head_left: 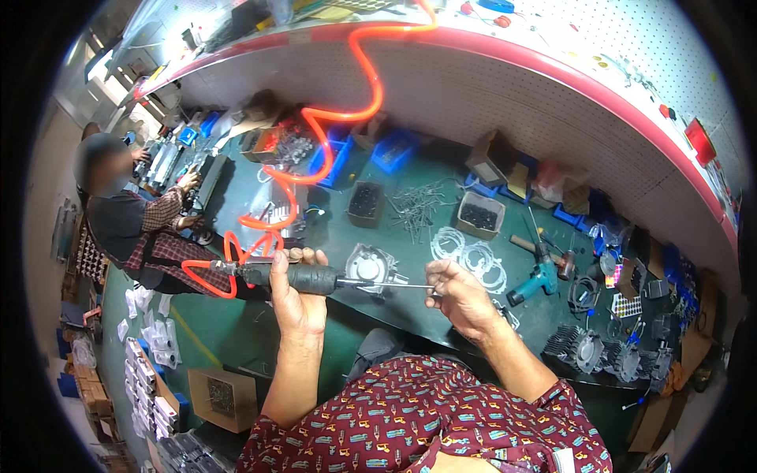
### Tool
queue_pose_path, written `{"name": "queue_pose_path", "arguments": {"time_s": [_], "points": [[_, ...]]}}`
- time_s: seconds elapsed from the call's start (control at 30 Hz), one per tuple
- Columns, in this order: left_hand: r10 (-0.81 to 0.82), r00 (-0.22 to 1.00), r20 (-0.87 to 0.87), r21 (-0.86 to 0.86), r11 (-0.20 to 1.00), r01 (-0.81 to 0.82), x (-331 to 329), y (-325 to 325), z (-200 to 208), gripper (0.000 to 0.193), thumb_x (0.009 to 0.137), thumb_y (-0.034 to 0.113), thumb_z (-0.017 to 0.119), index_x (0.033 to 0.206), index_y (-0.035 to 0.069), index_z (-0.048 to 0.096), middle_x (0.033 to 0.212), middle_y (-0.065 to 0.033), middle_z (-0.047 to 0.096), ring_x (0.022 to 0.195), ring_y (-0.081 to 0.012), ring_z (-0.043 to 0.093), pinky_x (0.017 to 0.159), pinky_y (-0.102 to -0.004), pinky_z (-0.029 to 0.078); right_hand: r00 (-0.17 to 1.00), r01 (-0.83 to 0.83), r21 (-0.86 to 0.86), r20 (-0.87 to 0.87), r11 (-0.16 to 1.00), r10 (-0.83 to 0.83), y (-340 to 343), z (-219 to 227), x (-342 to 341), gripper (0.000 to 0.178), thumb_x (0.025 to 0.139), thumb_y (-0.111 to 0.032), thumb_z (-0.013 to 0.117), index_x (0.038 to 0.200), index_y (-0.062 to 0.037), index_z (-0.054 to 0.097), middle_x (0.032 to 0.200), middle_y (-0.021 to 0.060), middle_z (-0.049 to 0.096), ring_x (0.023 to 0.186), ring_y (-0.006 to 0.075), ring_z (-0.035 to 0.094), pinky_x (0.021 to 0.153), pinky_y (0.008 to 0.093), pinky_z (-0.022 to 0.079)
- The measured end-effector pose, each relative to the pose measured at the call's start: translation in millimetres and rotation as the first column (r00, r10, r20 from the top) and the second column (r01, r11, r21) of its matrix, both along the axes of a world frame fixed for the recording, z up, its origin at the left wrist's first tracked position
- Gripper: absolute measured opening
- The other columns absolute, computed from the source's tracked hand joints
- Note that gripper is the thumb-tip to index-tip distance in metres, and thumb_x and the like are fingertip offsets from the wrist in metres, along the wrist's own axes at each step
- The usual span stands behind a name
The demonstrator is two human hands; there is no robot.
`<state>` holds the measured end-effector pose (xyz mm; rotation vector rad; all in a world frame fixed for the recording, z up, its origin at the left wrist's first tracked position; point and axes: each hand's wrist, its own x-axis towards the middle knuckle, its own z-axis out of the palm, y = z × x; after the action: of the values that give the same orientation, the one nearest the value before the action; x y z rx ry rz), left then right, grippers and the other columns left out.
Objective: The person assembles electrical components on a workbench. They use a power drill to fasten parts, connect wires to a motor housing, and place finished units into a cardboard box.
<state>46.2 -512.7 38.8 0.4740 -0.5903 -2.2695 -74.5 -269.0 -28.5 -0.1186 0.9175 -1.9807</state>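
My left hand [300,303] is wrapped round the dark body of an air screwdriver [311,277], held level above the bench's front edge. An orange coiled air hose [277,225] runs from its left end up to the shelf. The long thin bit points right, to my right hand [461,299]. There my fingertips are pinched together at the bit's tip; whether a screw is between them is too small to make out. Just behind the bit lies a round silver metal housing [371,266]. Clear ring-shaped parts [481,264] lie beyond my right hand.
Boxes of small dark screws [479,217], a pile of long rods [415,209] and blue bins [396,151] stand farther back. To the right lie a teal cordless drill [536,280], a hammer [561,264] and finned metal housings [579,347]. A co-worker [118,213] works at the left.
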Motion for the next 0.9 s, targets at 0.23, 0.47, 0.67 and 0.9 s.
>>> {"name": "queue_pose_path", "arguments": {"time_s": [0.23,0.47,0.67,0.9], "points": [[0.048,0.999,-0.009,-0.045,0.998,-0.048,1,-52,6,0.017,0.096,0.026,0.068,0.099,0.01,0.062,0.093,-0.0004,0.065,0.093,-0.017,0.063,0.097,-0.042,0.052,0.995,0.053,0.044,-0.086,0.998,-0.049,-68,21,-3,0.031,0.09,0.003,0.051,0.12,-0.003,0.057,0.103,0.0029,0.054,0.094,0.0131,0.054,0.081,0.0307,0.051],[0.025,0.999,-0.026,0.066,0.998,-0.023,-6,-157,-9,0.016,0.097,0.025,0.067,0.098,0.01,0.063,0.092,-0.0006,0.065,0.092,-0.0174,0.063,0.096,-0.0416,0.052,0.982,0.12,0.103,-0.157,0.987,-0.103,-167,18,-7,0.03,0.088,0.01,0.052,0.115,-0.0032,0.057,0.098,0.0019,0.053,0.085,0.0123,0.055,0.08,0.0294,0.053],[-0.053,0.996,-0.066,0.207,0.976,0.066,-23,-238,-20,0.018,0.097,0.027,0.067,0.101,0.01,0.062,0.09,0.0,0.065,0.09,-0.0156,0.063,0.096,-0.039,0.052,0.922,0.369,0.183,-0.193,0.911,-0.335,-229,16,-1,0.033,0.089,0.009,0.066,0.121,0.0047,0.059,0.106,0.0106,0.062,0.092,0.0201,0.066,0.087,0.0405,0.062],[-0.206,0.974,-0.097,0.193,0.956,0.221,-61,-263,1,0.026,0.097,0.027,0.067,0.114,0.009,0.059,0.096,0.0028,0.064,0.093,-0.0139,0.063,0.097,-0.0382,0.052,0.805,0.593,0.176,-0.127,0.785,-0.58,-243,24,0,0.041,0.085,0.003,0.073,0.123,0.0076,0.06,0.104,0.0188,0.069,0.086,0.0282,0.07,0.079,0.0414,0.063]]}}
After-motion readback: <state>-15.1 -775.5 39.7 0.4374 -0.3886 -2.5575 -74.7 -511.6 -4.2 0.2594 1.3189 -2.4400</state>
